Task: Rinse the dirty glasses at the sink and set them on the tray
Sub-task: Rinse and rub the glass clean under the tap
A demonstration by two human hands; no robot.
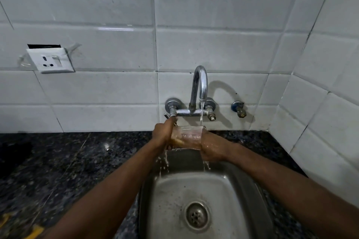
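1. Progress: the rinse is judged under way. One glass (187, 136) lies sideways at centre frame, under the tap (200, 83) stream and above the sink (172, 190).
2. Remaining: setting it down. No tray or other glasses show.
3. Left hand (162, 134): fingers curled round the glass's left end, gripping it.
4. Right hand (212, 147): against the right end. Its fingers are hidden, so the grip cannot be told.

One view only: wide-angle camera on my head. Faces forward and down, along my forearms. Left grip (162, 135) and right grip (213, 148), glass (187, 137) held between them, sit mid-frame, near lens. Sink (171, 190) below grips, closest, cut by bottom edge. Tap (200, 87) just beyond grips; tiled wall (213, 44) behind, filling upper half.
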